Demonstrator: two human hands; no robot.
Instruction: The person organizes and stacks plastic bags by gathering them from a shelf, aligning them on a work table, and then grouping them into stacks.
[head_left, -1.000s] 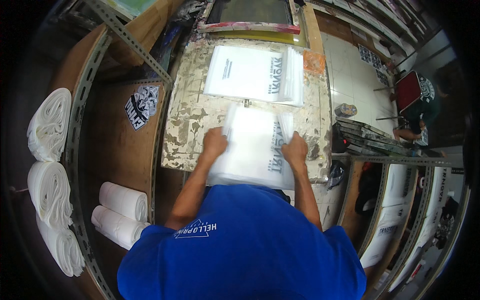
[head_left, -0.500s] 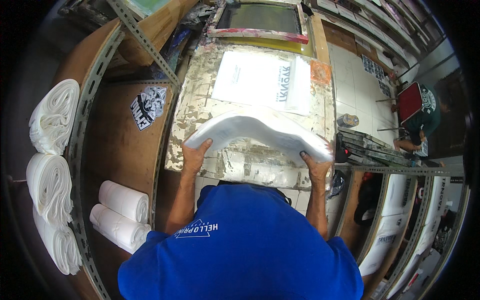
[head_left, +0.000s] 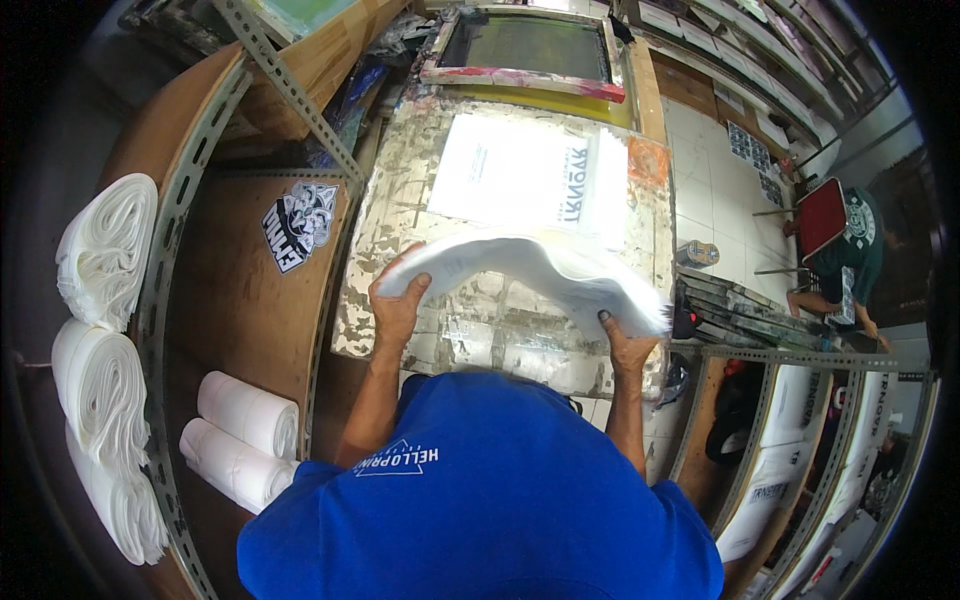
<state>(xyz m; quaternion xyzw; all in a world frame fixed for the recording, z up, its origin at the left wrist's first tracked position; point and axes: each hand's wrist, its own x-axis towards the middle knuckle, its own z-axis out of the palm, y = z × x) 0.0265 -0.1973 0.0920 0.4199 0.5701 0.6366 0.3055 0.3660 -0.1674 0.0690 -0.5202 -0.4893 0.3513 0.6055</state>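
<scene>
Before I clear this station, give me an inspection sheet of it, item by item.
Surface: table, patchy pale and brown, worn-looking.
Job's things: bent stack of white sheets, arched between the hands; flat stack of printed white sheets lying beyond it.
Clutter: orange piece near the table's right edge; framed screen at the far end.
Hands: left hand and right hand each grip one end of the bent stack, thumbs on its near side.
Cables: nothing seen.
Surroundings: shelving and white rolls at left; another person by a red chair at right.
</scene>
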